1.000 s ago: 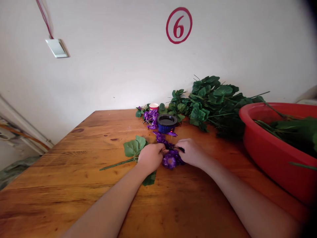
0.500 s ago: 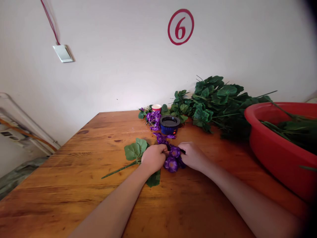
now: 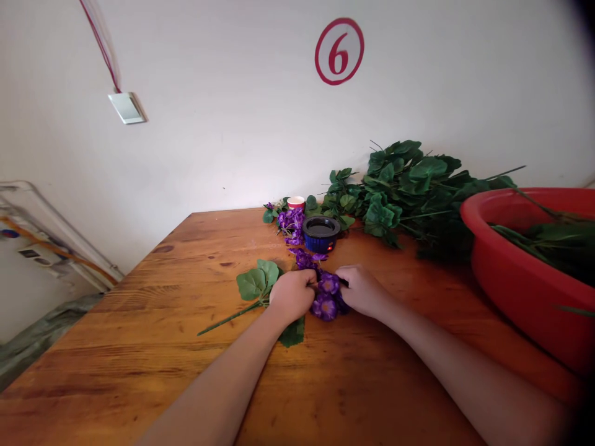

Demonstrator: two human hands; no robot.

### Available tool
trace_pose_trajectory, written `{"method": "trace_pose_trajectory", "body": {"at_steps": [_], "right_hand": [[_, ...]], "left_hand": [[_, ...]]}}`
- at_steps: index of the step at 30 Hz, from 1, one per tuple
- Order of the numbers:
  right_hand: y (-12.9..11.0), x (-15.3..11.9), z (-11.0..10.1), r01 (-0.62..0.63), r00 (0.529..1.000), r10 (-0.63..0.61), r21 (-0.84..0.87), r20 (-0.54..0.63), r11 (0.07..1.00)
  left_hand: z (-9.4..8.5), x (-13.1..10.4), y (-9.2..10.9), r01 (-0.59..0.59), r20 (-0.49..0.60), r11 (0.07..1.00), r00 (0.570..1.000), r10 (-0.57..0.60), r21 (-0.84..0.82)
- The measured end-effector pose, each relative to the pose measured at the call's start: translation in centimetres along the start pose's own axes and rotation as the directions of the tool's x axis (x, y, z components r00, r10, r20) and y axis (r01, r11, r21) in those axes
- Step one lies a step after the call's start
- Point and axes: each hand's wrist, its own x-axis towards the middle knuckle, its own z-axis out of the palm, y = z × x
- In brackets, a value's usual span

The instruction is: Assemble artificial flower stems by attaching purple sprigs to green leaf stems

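Purple artificial flowers (image 3: 324,305) sit between my two hands above the wooden table. My left hand (image 3: 294,294) is closed at their left side, with thumb and finger pinched on the cluster. From the right, my right hand (image 3: 360,290) is closed on the same flowers; its fingertips are partly hidden behind the petals. A green leaf stem (image 3: 230,318) with broad leaves lies on the table under and left of my left hand. Just beyond my hands lie more purple blossoms (image 3: 307,257).
A blue pot with a black rim (image 3: 320,235) and a lit red light stands behind my hands. Beside it are a purple flower bunch (image 3: 292,223) and a small red cup (image 3: 296,203). Leafy green stems (image 3: 395,186) pile at the back right, near a large red basin (image 3: 520,279).
The view has shifted slightly, so things on the left appear a little farther right. My hands keep the same hold on the purple flowers.
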Motion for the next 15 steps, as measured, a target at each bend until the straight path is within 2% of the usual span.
{"method": "trace_pose_trajectory", "body": {"at_steps": [5,9,15], "right_hand": [[-0.6,0.4,-1.6,-0.012,1.000,0.011,0.032,0.015,0.999],[-0.6,0.7,-2.5,-0.012,1.000,0.013,0.027,-0.016,1.000],[-0.2,0.7,-3.6,-0.013,0.995,0.005,-0.079,-0.096,0.997]], "left_hand": [[-0.6,0.0,0.0,-0.053,0.002,0.994,0.999,0.053,-0.097],[-1.9,-0.1,0.2,-0.088,0.004,0.983,0.996,0.089,-0.163],[-3.9,-0.6,0.7,-0.160,-0.108,0.965,0.984,0.140,-0.207]]}}
